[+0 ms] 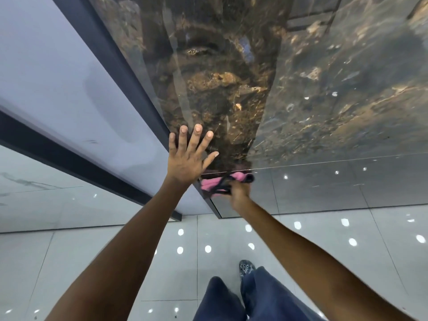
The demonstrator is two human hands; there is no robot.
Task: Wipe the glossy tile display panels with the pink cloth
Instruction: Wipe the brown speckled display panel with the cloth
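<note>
A glossy dark brown and gold marbled tile panel [231, 72] stands upright in front of me. My left hand [188, 156] presses flat against its left edge with fingers spread. Lower down, my right hand [238, 193] grips the pink cloth [215, 184] bunched against the bottom of the panel, near a thin horizontal seam. The cloth has a dark trim, and the hand looks blurred. A grey glossy panel [347, 172] continues to the right.
A dark frame edge [120, 66] borders the panel on the left, with a pale glossy panel [51, 72] beyond it. The shiny light floor tiles [115, 262] reflect ceiling lights. My legs in blue trousers [254, 297] and one shoe [246, 268] are below.
</note>
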